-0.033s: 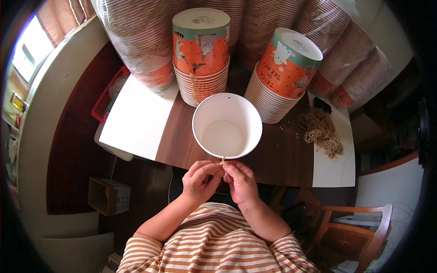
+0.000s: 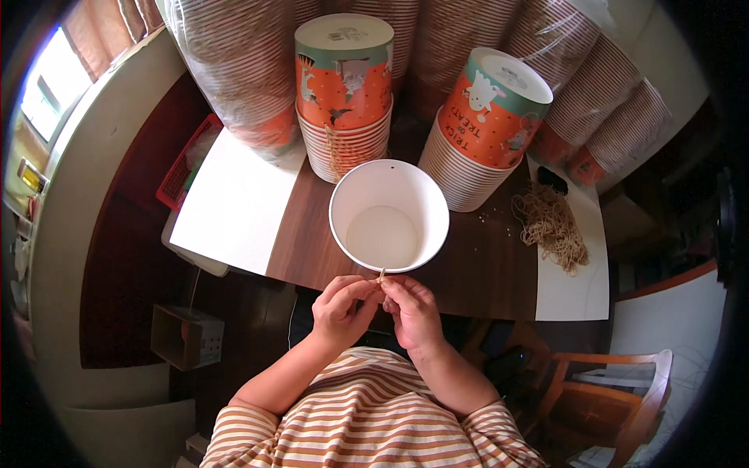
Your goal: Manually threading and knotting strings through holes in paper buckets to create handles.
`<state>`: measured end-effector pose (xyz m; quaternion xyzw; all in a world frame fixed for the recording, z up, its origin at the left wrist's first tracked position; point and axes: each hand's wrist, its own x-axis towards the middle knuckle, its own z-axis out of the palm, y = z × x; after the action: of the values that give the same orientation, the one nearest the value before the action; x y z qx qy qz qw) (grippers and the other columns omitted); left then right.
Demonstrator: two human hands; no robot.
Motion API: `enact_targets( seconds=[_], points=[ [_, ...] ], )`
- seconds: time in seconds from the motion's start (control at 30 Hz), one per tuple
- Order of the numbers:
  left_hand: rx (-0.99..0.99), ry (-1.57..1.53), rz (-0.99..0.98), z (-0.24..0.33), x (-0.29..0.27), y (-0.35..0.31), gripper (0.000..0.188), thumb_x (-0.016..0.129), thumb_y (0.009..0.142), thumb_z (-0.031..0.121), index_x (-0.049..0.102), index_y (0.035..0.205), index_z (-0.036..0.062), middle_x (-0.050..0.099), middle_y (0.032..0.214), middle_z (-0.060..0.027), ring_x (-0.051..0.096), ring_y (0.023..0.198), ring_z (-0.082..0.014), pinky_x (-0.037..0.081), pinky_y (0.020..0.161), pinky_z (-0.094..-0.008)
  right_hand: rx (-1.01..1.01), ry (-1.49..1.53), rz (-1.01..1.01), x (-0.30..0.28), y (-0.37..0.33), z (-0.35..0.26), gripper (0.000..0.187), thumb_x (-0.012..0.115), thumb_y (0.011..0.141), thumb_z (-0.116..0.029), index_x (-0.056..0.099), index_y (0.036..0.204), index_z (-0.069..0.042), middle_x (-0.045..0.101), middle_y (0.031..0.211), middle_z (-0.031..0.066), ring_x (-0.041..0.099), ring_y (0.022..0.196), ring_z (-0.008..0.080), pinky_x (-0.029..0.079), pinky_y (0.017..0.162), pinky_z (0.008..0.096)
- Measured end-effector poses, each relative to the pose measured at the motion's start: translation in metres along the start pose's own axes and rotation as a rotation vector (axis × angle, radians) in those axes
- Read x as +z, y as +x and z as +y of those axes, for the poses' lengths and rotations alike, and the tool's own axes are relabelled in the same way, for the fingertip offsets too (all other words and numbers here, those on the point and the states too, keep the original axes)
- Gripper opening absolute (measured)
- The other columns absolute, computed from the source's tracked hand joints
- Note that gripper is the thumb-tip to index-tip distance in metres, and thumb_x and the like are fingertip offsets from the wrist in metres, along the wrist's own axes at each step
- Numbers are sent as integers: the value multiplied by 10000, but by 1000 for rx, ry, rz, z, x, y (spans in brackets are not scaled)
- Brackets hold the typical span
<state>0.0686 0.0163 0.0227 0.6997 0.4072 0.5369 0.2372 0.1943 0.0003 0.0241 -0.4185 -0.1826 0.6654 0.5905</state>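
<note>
Wood table: white tub at near edge, 2 cup stacks behind it. Left hand and right hand pinch string end at tub rim (likely threading); string pile right of tub.

Paper bucket on table, before two cup stacks.

Head cam, fisheye, looks straight down, close over table.
</note>
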Motion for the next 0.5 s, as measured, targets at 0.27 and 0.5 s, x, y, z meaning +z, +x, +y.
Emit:
enact_targets(
  seconds=[0.27, 0.5],
  points=[
    [-84, -58, -46, -4, -4, -1, 156, 687, 742, -49, 632, 874, 14, 637, 805, -83, 591, 630, -104, 449, 509, -205, -8, -40, 7, -1, 1, -3, 128, 620, 859, -121, 664, 950, -44, 660, 837, 0, 470, 608, 34, 370, 567, 181],
    [-412, -481, -90, -8, -4, -6, 32, 627, 840, -11, 621, 871, -20, 653, 803, -37, 592, 693, -54, 470, 618, -189, 48, 36, -83, -7, 8, 2, 105, 593, 855, -112, 659, 910, -51, 648, 840, 9, 558, 683, 67, 425, 626, 210]
  ],
)
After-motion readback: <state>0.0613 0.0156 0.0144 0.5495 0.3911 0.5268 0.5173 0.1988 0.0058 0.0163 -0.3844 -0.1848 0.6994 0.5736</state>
